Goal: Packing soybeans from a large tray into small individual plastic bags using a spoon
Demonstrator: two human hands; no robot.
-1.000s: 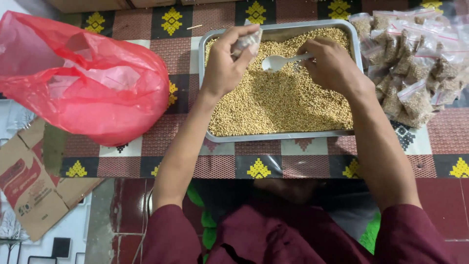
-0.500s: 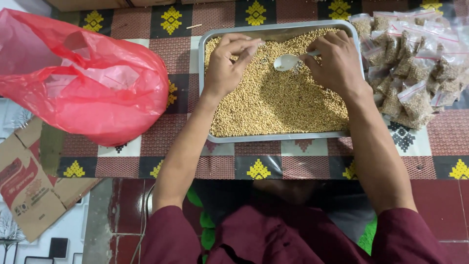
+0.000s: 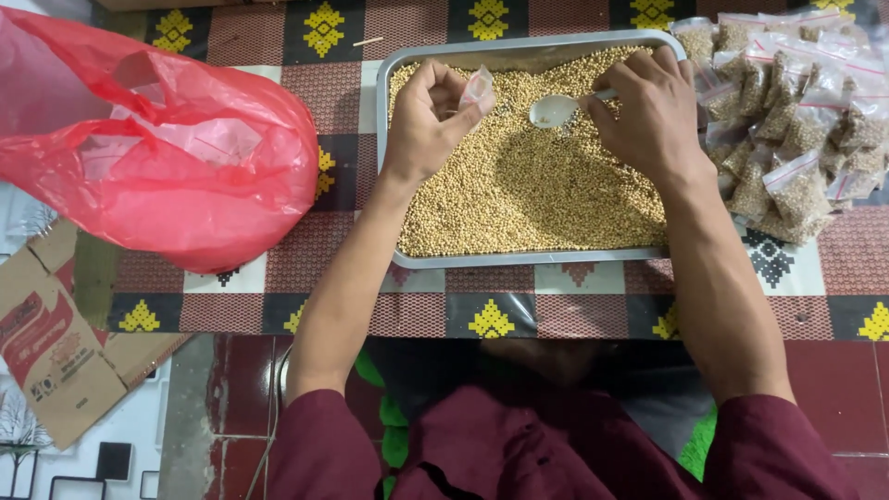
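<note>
**Spoon and small bag held over a tray of grain**

Head view, looking straight down. The left hand pinches a small clear plastic bag between thumb and fingertips, mouth turned toward three o'clock. The right hand grips the handle of a spoon in closed fingers; the bowl of the spoon hangs just above the grain, pointing toward nine o'clock and close to the bag but apart from it. Whether the bowl carries any grain cannot be told. Both hands hover over the twelve o'clock half of a shallow metal tray holding a bed of pale yellow grain.

The step in hand appears to be the filling of one bag by spoon. The next move would call for a level spoon, a bag mouth held open, and the two brought together over the tray so that spills fall back in.

At three o'clock of the tray lies a heap of filled bags; at nine o'clock, a crumpled red plastic bag on the patterned cloth.
</note>
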